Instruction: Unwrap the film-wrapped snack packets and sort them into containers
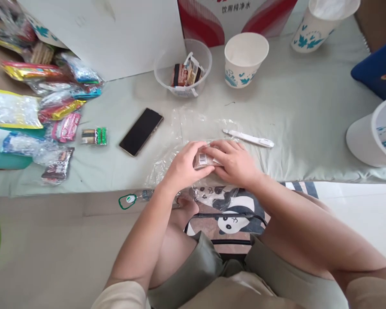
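Note:
A small brownish packet with a barcode label point(202, 159) is at the table's front edge, partly hidden by fingers. My left hand point(187, 164) grips its left side, thumb along the near edge. From the right, my right hand point(233, 159) closes over its top and right end. Crinkled transparent plastic film point(162, 165) spreads under and around both hands, some hanging over the edge. Just beyond my right hand lies a white cutter-like pen point(249, 138). A black phone point(141, 131) rests to the left of my hands.
Behind stand a transparent bowl point(159, 73) with small wrapped packs and a paper cup point(244, 64). More cups point(362, 139) are at right. Wrapped snacks point(61, 107) pile up at left, near a small banded pack point(94, 136). White boxes point(131, 34) line the back.

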Demonstrator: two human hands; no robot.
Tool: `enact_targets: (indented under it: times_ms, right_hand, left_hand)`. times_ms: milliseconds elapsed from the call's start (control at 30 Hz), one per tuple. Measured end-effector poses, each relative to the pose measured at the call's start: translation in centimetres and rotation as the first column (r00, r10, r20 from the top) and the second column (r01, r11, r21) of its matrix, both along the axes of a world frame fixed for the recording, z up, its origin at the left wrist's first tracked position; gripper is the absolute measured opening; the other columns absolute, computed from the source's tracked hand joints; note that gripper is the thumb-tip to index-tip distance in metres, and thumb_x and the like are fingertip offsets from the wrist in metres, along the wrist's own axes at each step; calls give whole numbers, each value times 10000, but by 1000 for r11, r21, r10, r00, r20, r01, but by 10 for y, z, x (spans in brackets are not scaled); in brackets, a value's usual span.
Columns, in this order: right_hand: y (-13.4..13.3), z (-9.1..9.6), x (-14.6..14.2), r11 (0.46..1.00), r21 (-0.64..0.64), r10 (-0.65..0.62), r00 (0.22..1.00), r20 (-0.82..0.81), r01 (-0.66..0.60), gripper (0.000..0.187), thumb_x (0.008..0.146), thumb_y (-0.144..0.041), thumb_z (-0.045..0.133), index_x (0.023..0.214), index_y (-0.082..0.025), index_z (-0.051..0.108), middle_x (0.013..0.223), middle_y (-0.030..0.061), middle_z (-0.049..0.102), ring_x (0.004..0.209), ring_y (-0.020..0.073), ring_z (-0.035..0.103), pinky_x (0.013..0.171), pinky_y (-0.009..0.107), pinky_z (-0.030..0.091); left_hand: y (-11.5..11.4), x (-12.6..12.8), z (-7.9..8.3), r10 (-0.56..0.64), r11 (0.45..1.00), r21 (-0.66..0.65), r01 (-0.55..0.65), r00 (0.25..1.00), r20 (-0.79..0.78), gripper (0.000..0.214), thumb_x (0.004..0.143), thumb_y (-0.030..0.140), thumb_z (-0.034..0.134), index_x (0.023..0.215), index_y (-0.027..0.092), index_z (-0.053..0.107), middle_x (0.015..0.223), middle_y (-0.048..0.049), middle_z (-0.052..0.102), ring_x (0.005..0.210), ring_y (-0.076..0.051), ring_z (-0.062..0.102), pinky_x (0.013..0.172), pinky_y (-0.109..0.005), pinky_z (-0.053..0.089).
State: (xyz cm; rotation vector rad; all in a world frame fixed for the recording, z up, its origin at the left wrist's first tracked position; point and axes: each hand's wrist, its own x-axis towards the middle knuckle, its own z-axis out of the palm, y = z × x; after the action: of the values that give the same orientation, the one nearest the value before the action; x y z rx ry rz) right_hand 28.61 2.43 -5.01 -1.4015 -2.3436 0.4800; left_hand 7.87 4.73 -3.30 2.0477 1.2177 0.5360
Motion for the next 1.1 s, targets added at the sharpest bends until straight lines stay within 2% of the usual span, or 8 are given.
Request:
enact_targets:
  times_ms: [233, 367, 467, 600, 733, 833, 967, 1100]
  right_hand:
    - [13, 11, 19, 982, -169, -146, 896, -418, 81, 347, 1019, -368, 536, 1286, -216, 700, 1245, 119, 775, 1114, 279, 740, 979, 451, 586]
    - [13, 15, 40, 898, -415, -414, 594, -690, 145, 408, 999, -572, 563, 1206, -252, 704, 1228, 109, 783, 1118, 303, 761, 972, 495, 620]
    - [42, 31, 47, 882, -426, -470, 445, -762, 201, 376, 992, -576, 568, 1219, -296, 673, 1243, 90, 768, 1141, 311, 761, 911, 495, 648]
    - [130, 71, 18, 892, -423, -431, 583, -689, 160, 266, 1006, -435, 613, 1170, -238, 685, 1150, 104, 764, 1044, 305, 771, 766, 431, 653]
    - [219, 97, -31, 781, -575, -520, 763, -383, 243, 323, 1059, -425, 545, 1224, -178, 675, 1142, 89, 744, 997, 245, 774, 765, 385, 631]
    - [261, 93, -50, 879, -359, -399, 897, -191, 315, 385, 911, -475, 732, 1019, -108, 693, 1104, 100, 739, 1087, 299, 751, 837, 405, 612]
    - [284, 89, -54, 961, -33, -275, 961, -10, 275, 260, 826, -283, 795, 1013, -127, 701, 1105, 48, 763, 1249, 321, 687, 999, 424, 534]
    - [252, 105, -44, 952, 95, -293, 956, -1, 292, 375, 930, -151, 614, 1295, -204, 680, 1304, 53, 722, 1385, 309, 603, 1155, 486, 426]
  left_hand:
    - [15, -24, -15, 65, 965, -262, -9, 976, 206, 885, 884, 659, 629, 1589, 216, 329, 1688, -201, 417, 1594, -329, 393, 1294, -520, 372]
    - [15, -17, -7, 54, 970, -242, -11, 983, 173, 883, 875, 709, 589, 1536, 141, 450, 1630, -227, 478, 1530, -357, 472, 1262, -535, 408]
    - [11, -4, 1, 3, 988, -154, 20, 989, 148, 755, 904, 657, 575, 1448, 134, 572, 1589, -214, 523, 1492, -355, 504, 1234, -555, 430]
    - [3, 15, 7, -74, 995, -63, 74, 997, 6, 597, 889, 531, 682, 1375, 187, 652, 1571, -176, 565, 1524, -365, 464, 1296, -622, 303]
    - [-3, 25, 8, -135, 988, -84, 129, 989, -60, 517, 901, 510, 693, 1322, 211, 678, 1577, -155, 568, 1533, -376, 454, 1313, -704, 205]
    - [-4, 25, 6, -163, 984, -85, 158, 986, -48, 503, 900, 550, 675, 1295, 237, 685, 1561, -144, 582, 1518, -381, 470, 1310, -738, 190]
    - [-3, 22, 4, -171, 983, -76, 168, 985, -30, 501, 916, 575, 650, 1283, 238, 690, 1544, -144, 593, 1508, -375, 482, 1315, -732, 198]
    - [0, 15, 7, -121, 992, -27, 120, 993, -14, 444, 924, 521, 671, 1252, 222, 695, 1505, -131, 625, 1483, -337, 516, 1336, -677, 196]
